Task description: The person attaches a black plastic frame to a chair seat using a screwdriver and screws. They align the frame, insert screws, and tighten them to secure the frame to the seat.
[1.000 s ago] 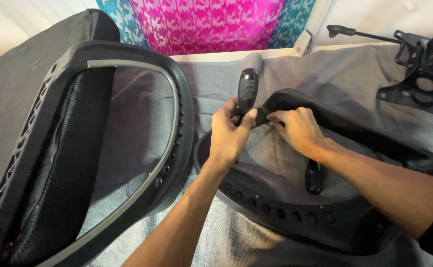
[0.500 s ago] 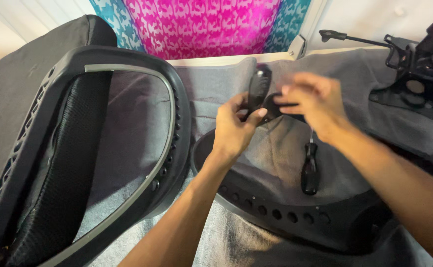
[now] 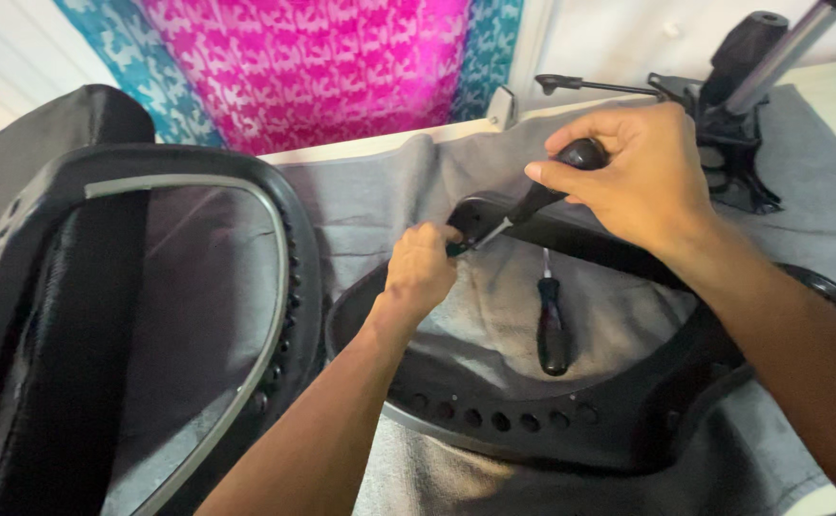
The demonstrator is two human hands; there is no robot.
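My right hand (image 3: 633, 177) grips the black handle of a screwdriver (image 3: 544, 191), whose metal tip slants down-left to the rim of a black plastic chair frame (image 3: 533, 420) lying on a grey cloth. My left hand (image 3: 421, 270) pinches something small at the screwdriver tip, against the frame's upper rim; what it holds is hidden by the fingers. A second black-handled screwdriver (image 3: 551, 327) lies loose on the cloth inside the frame, below both hands.
A large black mesh chair back (image 3: 150, 315) lies at the left. A chair base mechanism with a lever and gas cylinder (image 3: 738, 86) sits at the back right. Grey cloth (image 3: 370, 210) covers the surface; a pink and teal patterned cloth (image 3: 322, 67) hangs behind.
The screwdriver passed from my left hand to my right, which rose and now angles its tip down to the frame rim. My left hand dropped to the tip.
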